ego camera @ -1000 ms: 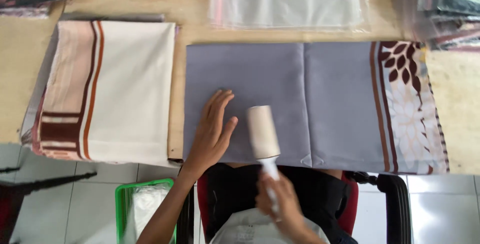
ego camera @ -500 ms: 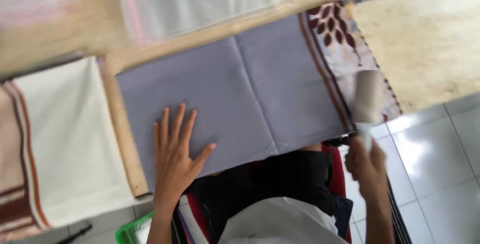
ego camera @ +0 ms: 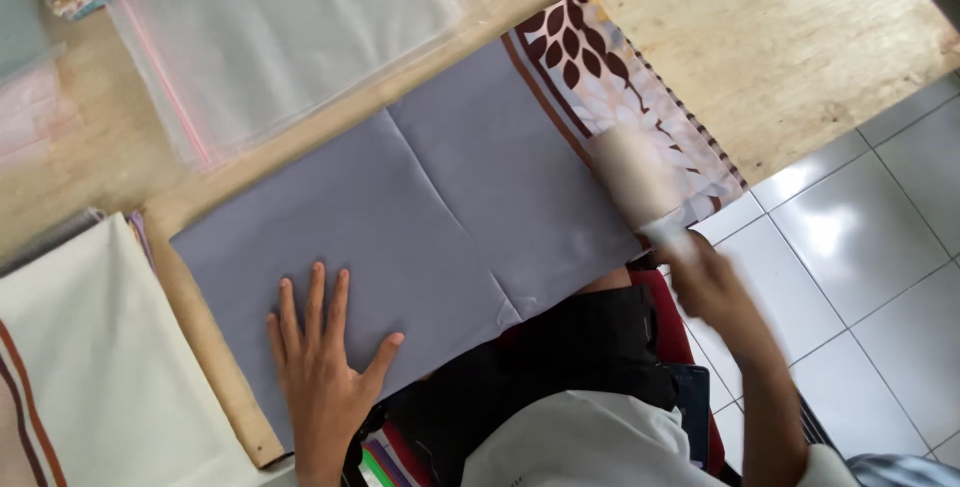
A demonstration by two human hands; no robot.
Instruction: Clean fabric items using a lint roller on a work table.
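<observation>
At the table's near edge, my left hand (ego camera: 322,367) lies flat, fingers spread, on the grey cloth (ego camera: 420,217); my right hand (ego camera: 708,282) grips the lint roller (ego camera: 632,179) over its patterned border.

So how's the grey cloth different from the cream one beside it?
The grey cloth lies fully in view, with a brown leaf-and-flower border; the cream cloth is cut off at the frame edge and shows plain brown stripes. The left hand presses the grey one; nothing touches the cream one. Both lie folded flat on the wooden table.
</observation>
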